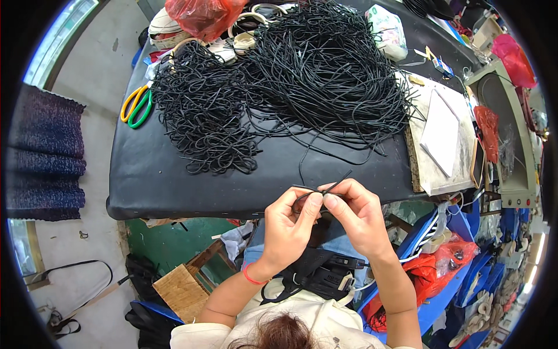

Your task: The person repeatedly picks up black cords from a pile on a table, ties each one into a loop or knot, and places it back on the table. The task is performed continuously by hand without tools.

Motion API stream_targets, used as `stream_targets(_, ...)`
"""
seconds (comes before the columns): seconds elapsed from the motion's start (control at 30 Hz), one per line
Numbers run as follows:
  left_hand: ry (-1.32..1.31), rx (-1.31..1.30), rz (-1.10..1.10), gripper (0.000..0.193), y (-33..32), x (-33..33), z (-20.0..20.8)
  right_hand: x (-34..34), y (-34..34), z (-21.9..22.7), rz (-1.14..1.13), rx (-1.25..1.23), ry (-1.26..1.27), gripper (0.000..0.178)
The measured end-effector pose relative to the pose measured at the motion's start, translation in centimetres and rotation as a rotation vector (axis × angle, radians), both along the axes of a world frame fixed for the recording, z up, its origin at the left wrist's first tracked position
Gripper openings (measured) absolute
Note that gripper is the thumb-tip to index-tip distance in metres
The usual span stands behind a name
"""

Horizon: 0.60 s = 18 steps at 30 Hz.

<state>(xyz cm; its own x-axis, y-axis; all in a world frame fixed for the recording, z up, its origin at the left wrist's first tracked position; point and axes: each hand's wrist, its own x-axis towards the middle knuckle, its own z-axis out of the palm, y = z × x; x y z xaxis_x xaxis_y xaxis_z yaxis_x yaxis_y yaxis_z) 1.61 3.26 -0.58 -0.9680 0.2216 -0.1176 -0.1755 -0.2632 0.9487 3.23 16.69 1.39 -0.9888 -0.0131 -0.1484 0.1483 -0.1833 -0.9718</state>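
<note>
Thin black cord [342,181] is pinched between my two hands at the table's front edge, its short ends crossing above the fingertips. My left hand [292,216], with a red string on its wrist, grips one side, thumb against forefinger. My right hand [356,213] holds the other side the same way, the two thumbs almost touching. Part of the cord loops beneath the left fingers; whether it is knotted is hidden. Beyond the hands lies a big heap of loose black cords [337,75], and left of it a pile of looped black cords [203,110].
Scissors [137,106] with yellow and green handles lie at the table's left edge. A red plastic bag [206,16] sits at the back. To the right is a worn board [459,168] with white paper [440,134]. A blue bin [427,291] stands below right, a wooden stool [181,292] below left.
</note>
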Motion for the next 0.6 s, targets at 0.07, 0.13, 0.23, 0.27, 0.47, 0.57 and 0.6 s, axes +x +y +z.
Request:
stream_targets(0.07,-0.001,0.003,0.004,0.015,0.2,-0.2,-0.1,0.1,0.2,0.0,0.025,0.050,-0.003,0.013)
stream_targets(0.13,-0.014,-0.012,-0.008,0.016,0.2,-0.2,-0.2,0.1,0.4,0.2,0.029,0.072,0.008,0.014)
stream_targets(0.23,-0.058,0.018,-0.044,0.015,-0.1,-0.2,-0.1,0.0,1.0,0.5,0.100,0.119,-0.017,0.015)
stream_targets(0.27,-0.082,0.038,-0.063,0.015,-0.2,-0.2,-0.3,0.0,1.3,0.6,0.122,0.123,-0.034,0.016)
stream_targets(0.47,-0.060,0.200,0.135,0.019,1.3,-0.3,0.1,-0.1,1.2,0.9,0.071,-0.001,-0.124,0.017)
stream_targets(0.57,-0.129,0.336,-0.038,0.021,0.8,-1.1,0.2,0.2,-0.2,0.3,-0.058,-0.155,-0.133,0.013)
stream_targets(0.6,-0.125,0.379,-0.120,0.021,0.4,-1.4,0.1,0.5,-0.4,0.5,-0.093,-0.098,-0.087,0.013)
